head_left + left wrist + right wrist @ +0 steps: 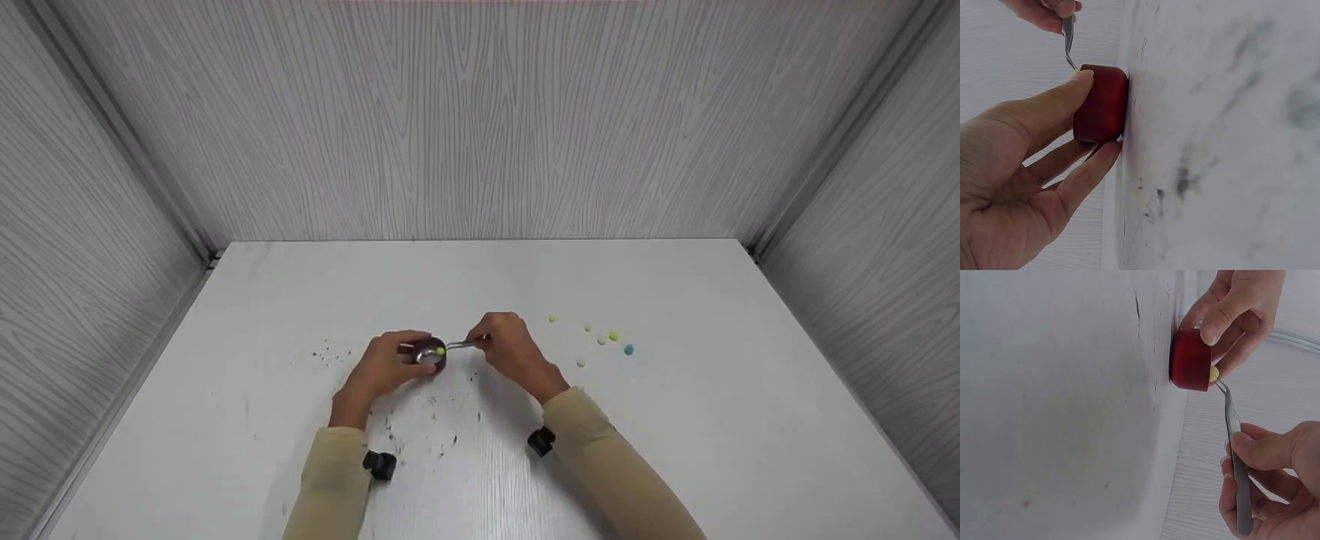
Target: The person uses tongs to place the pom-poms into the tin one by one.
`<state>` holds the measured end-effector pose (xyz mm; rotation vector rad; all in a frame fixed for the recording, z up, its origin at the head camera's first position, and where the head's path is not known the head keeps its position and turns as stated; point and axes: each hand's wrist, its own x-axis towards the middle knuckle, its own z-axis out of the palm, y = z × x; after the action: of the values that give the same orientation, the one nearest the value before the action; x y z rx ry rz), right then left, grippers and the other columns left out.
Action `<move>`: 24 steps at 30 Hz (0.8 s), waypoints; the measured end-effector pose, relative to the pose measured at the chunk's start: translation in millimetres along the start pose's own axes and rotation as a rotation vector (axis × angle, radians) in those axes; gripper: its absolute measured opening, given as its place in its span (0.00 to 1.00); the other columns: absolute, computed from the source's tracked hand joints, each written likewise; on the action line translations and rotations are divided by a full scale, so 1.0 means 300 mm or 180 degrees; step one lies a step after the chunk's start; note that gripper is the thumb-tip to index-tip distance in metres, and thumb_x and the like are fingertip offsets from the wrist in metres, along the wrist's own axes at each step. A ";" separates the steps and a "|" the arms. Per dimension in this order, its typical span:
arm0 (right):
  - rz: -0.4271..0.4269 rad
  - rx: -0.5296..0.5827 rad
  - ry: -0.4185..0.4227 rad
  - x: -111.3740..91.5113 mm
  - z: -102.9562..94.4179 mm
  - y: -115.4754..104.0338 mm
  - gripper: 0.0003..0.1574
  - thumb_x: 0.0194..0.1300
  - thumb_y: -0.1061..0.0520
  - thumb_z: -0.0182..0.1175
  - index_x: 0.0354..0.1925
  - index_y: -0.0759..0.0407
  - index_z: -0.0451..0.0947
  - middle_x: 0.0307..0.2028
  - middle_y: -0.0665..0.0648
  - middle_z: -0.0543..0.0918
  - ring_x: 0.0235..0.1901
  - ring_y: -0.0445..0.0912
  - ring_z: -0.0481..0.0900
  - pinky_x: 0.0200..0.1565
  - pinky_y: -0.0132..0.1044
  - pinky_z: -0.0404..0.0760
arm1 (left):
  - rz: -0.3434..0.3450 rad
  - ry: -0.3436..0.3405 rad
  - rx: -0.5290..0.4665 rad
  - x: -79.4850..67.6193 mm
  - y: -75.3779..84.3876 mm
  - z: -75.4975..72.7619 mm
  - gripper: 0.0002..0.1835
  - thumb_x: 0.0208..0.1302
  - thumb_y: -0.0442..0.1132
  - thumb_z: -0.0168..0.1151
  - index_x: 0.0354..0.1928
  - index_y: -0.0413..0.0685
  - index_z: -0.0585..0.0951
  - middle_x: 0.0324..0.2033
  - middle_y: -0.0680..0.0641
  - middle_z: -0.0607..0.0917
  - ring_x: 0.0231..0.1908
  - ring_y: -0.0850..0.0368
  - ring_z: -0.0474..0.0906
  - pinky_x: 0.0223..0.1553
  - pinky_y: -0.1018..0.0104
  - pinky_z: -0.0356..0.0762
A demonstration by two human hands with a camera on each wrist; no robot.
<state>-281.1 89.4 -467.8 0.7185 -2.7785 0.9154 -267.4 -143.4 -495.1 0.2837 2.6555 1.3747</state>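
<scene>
A small dark red cup (1103,107) with a shiny inside stands on the white table. My left hand (386,366) grips it from the left, thumb on the near side and fingers round the far side. In my right hand (514,351) are bent-tip metal tweezers (1235,461), pinched between thumb and fingers. Their tips hold a small yellow ball (1214,374) at the cup's rim, which overlaps the cup's opening in the head view.
To the right lie several small loose balls, among them a teal ball (628,349), a yellow ball (613,336) and a whitish ball (581,363). Dark specks (326,352) mark the table (262,300) around the left hand. Grey wood-grain panels (480,120) wall the back and sides.
</scene>
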 end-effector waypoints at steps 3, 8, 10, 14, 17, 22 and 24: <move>-0.0016 -0.0027 0.0015 -0.003 -0.003 0.003 0.10 0.65 0.72 0.66 0.38 0.62 0.92 0.35 0.60 0.89 0.38 0.50 0.87 0.41 0.42 0.89 | 0.0018 -0.0001 -0.0005 0.000 -0.002 0.000 0.30 0.62 0.34 0.74 0.67 0.45 0.79 0.64 0.37 0.82 0.62 0.38 0.81 0.65 0.44 0.78; -0.0071 -0.0052 0.0110 -0.014 -0.021 0.013 0.08 0.65 0.71 0.67 0.37 0.62 0.92 0.34 0.60 0.89 0.37 0.50 0.87 0.41 0.42 0.88 | 0.0000 -0.0003 0.0029 -0.001 -0.002 0.001 0.30 0.62 0.35 0.75 0.67 0.45 0.79 0.64 0.38 0.82 0.63 0.38 0.81 0.65 0.44 0.78; -0.0114 -0.0035 0.0165 -0.020 -0.033 0.021 0.08 0.64 0.71 0.68 0.37 0.63 0.91 0.34 0.60 0.89 0.37 0.50 0.88 0.41 0.42 0.89 | -0.0011 -0.0008 0.0040 -0.001 -0.004 0.000 0.30 0.63 0.35 0.74 0.67 0.46 0.79 0.64 0.38 0.81 0.63 0.38 0.80 0.65 0.43 0.78; -0.0186 0.0025 0.0250 -0.034 -0.062 0.042 0.08 0.63 0.71 0.68 0.36 0.63 0.91 0.34 0.61 0.89 0.37 0.51 0.88 0.42 0.43 0.89 | -0.0053 -0.0016 -0.0004 -0.001 -0.008 0.000 0.30 0.63 0.36 0.74 0.67 0.47 0.79 0.65 0.37 0.80 0.64 0.37 0.79 0.65 0.42 0.77; -0.0147 0.0084 0.0266 -0.046 -0.087 0.063 0.07 0.63 0.71 0.69 0.37 0.63 0.91 0.34 0.61 0.89 0.38 0.51 0.88 0.43 0.43 0.89 | -0.0065 -0.0024 -0.0032 0.000 -0.008 -0.001 0.30 0.63 0.36 0.74 0.68 0.47 0.79 0.65 0.37 0.80 0.64 0.37 0.79 0.66 0.42 0.76; -0.0016 0.0114 0.0283 -0.068 -0.132 0.102 0.07 0.61 0.70 0.71 0.38 0.63 0.91 0.35 0.60 0.90 0.37 0.50 0.88 0.41 0.43 0.89 | -0.0079 -0.0039 -0.0016 -0.001 -0.008 -0.001 0.31 0.62 0.36 0.75 0.68 0.47 0.78 0.65 0.37 0.80 0.65 0.37 0.78 0.66 0.42 0.76; 0.0014 0.0109 0.0296 -0.078 -0.149 0.119 0.07 0.61 0.70 0.71 0.38 0.63 0.91 0.35 0.60 0.90 0.36 0.50 0.87 0.40 0.43 0.88 | -0.0082 -0.0039 -0.0016 -0.002 -0.007 -0.001 0.31 0.62 0.36 0.75 0.68 0.47 0.79 0.65 0.37 0.80 0.64 0.37 0.78 0.66 0.42 0.76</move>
<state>-278.8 150.1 -456.7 0.6572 -2.6910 0.9734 -267.1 -144.9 -496.7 0.2554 2.6359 1.3675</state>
